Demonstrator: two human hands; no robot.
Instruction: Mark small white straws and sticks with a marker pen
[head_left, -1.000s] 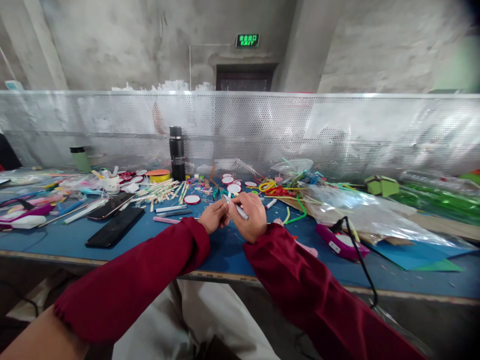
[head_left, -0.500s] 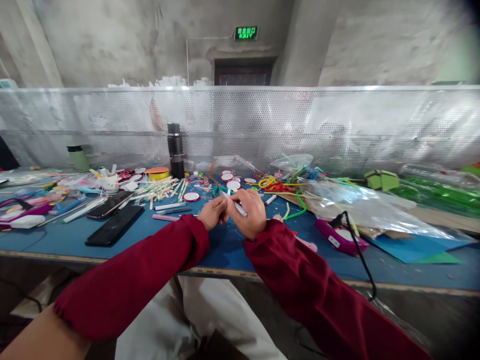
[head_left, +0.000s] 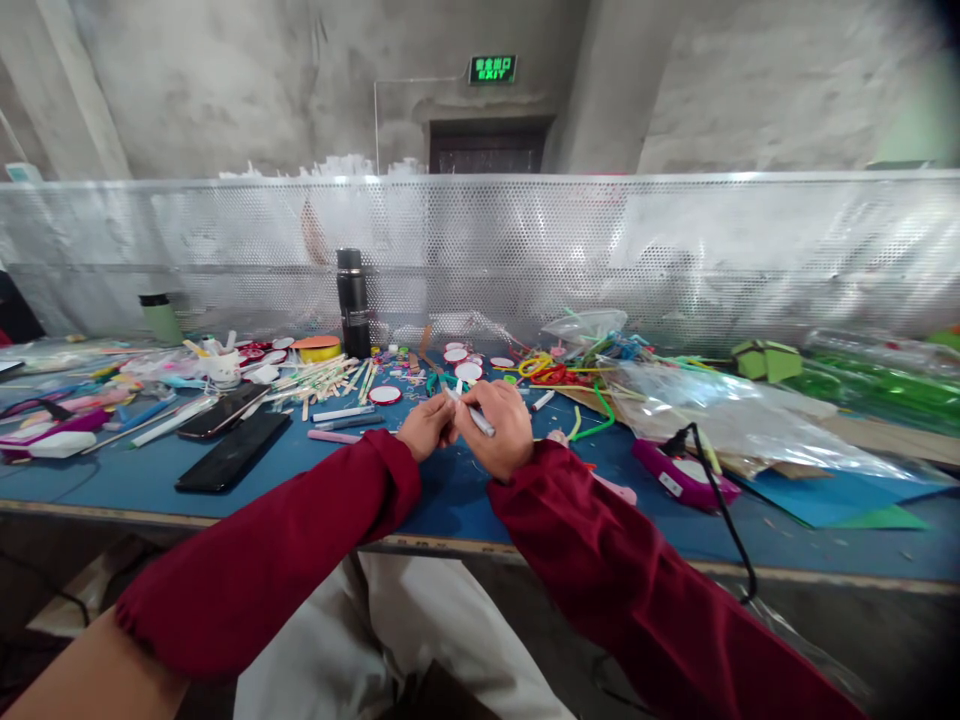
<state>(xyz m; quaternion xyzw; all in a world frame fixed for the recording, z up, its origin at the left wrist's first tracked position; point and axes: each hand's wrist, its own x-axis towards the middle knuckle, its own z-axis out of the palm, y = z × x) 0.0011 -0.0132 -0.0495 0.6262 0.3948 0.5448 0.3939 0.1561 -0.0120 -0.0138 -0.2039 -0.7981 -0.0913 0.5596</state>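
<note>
Both my hands meet over the blue table top point(head_left: 135, 480), a little above its front edge. My right hand point(head_left: 501, 430) is closed round a white and grey marker pen point(head_left: 472, 413), whose tip points left toward my other hand. My left hand point(head_left: 426, 426) is closed in a pinch right at that tip; what it pinches is too small to make out. Dark red sleeves cover both forearms. Just beyond my hands lie white round discs with red rims point(head_left: 384, 395) and a scatter of wooden sticks point(head_left: 322, 377).
A black flask point(head_left: 352, 304) stands at the back by the perforated metal screen point(head_left: 675, 250). Two dark phones point(head_left: 232, 452) lie to the left. A purple glue gun point(head_left: 679, 477) with a black cord and clear plastic bags point(head_left: 720, 410) lie to the right, colourful pipe cleaners point(head_left: 555, 375) behind.
My hands have stayed together with the same grip on the pen. Only the view has shifted slightly.
</note>
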